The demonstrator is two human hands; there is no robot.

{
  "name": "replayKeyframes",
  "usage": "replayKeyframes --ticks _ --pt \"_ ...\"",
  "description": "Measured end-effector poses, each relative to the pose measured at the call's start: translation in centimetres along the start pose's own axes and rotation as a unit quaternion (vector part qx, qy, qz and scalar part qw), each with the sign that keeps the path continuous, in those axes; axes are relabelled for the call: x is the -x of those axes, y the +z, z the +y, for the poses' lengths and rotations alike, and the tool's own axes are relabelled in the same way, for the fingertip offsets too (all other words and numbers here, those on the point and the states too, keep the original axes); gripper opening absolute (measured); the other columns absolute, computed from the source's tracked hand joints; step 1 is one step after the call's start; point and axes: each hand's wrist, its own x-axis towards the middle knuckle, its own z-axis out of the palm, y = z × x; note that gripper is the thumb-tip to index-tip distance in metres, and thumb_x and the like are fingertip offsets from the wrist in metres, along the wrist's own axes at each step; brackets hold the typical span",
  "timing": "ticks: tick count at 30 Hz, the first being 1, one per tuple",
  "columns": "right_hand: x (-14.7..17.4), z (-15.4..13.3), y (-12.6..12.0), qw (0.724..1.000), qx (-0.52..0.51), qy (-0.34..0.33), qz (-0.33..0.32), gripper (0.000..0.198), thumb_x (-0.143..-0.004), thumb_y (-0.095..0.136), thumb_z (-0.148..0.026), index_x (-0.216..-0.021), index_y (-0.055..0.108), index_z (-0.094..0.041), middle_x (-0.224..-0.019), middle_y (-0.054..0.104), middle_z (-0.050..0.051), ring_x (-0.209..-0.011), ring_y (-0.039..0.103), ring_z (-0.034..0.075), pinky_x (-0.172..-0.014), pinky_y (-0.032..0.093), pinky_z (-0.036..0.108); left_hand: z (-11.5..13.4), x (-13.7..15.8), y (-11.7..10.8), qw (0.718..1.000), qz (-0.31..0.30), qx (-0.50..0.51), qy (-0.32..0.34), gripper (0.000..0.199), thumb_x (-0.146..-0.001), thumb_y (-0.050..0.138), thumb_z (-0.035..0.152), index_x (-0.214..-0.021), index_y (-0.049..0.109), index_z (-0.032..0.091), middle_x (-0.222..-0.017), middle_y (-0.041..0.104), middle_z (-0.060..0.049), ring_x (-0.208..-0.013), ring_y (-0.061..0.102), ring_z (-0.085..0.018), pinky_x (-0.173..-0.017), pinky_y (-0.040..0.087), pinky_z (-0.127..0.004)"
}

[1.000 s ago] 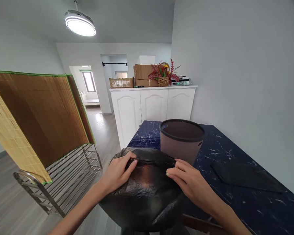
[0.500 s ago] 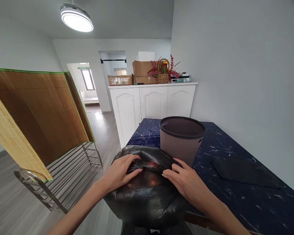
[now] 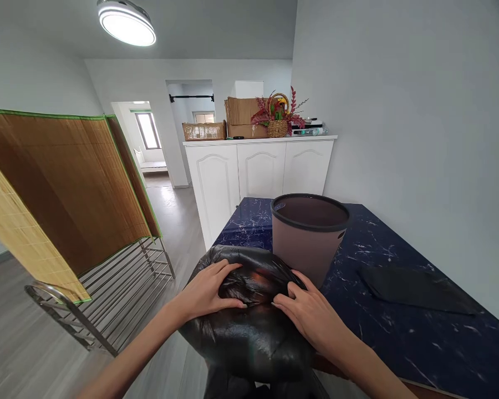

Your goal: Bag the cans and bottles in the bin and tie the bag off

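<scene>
A puffed-up black garbage bag (image 3: 253, 338) hangs in front of me at the near edge of the table. My left hand (image 3: 210, 291) grips the gathered plastic at the bag's top left, thumb and fingers around a fold. On the right side of the same opening, my right hand (image 3: 303, 305) is closed on the bunched rim. A reddish patch shows through the creased plastic between the hands; what it is I cannot make out. Just behind the bag, a mauve trash can (image 3: 303, 249) with a black rim stands upright on the table.
The table (image 3: 382, 327) has a dark blue marbled top, with a flat folded black bag (image 3: 416, 288) lying at right. A metal rack (image 3: 120, 310) with a bamboo mat (image 3: 79, 194) stands left. Behind is a white cabinet (image 3: 261, 169) bearing boxes and a flower basket (image 3: 278, 128).
My fingers have shifted slightly on the bag's rim, the left thumb moving right and down. The plastic between the hands is creased differently. The view has tilted down a little.
</scene>
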Motion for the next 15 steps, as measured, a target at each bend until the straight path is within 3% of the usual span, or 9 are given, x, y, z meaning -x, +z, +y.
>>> replayKeyframes --ticks 5,10,13,15 --pt "0.1 0.0 0.2 1.000 -0.006 0.003 -0.022 0.027 -0.108 0.054 -0.014 -0.097 0.077 -0.022 -0.079 0.063 0.001 -0.072 0.068 0.017 -0.126 0.043 0.054 0.0 -0.5 0.2 1.000 -0.014 0.018 -0.010 0.092 -0.083 0.077 0.076 -0.153 0.054 0.021 -0.129 0.069 -0.014 -0.122 0.068 -0.036 -0.104 0.056 -0.048" --pt "0.1 0.3 0.3 0.998 -0.031 0.021 -0.041 0.029 -0.109 0.051 -0.014 -0.098 0.076 -0.022 -0.081 0.067 0.003 -0.077 0.069 0.020 -0.116 0.050 0.052 -0.2 -0.9 0.2 0.998 -0.042 0.038 -0.031 0.085 -0.084 0.076 0.074 -0.148 0.060 0.020 -0.123 0.070 -0.013 -0.118 0.069 -0.035 -0.102 0.056 -0.046" --pt "-0.1 0.5 -0.4 0.991 -0.120 0.053 -0.020 0.031 -0.112 0.045 -0.019 -0.101 0.073 -0.024 -0.085 0.068 0.003 -0.078 0.068 0.020 -0.115 0.049 0.051 -0.1 -1.1 -0.2 0.996 -0.028 0.079 -0.036 0.075 -0.084 0.080 0.069 -0.140 0.065 0.021 -0.124 0.071 -0.012 -0.118 0.069 -0.034 -0.103 0.054 -0.046" --pt "-0.4 0.5 -1.4 0.970 -0.222 0.101 0.009 0.031 -0.114 0.043 -0.028 -0.102 0.071 -0.025 -0.092 0.070 0.003 -0.084 0.068 0.020 -0.106 0.052 0.045 0.2 -1.1 -0.9 0.990 0.002 0.131 -0.054 0.061 -0.086 0.080 0.064 -0.130 0.069 0.023 -0.124 0.072 -0.010 -0.115 0.068 -0.031 -0.102 0.054 -0.044"
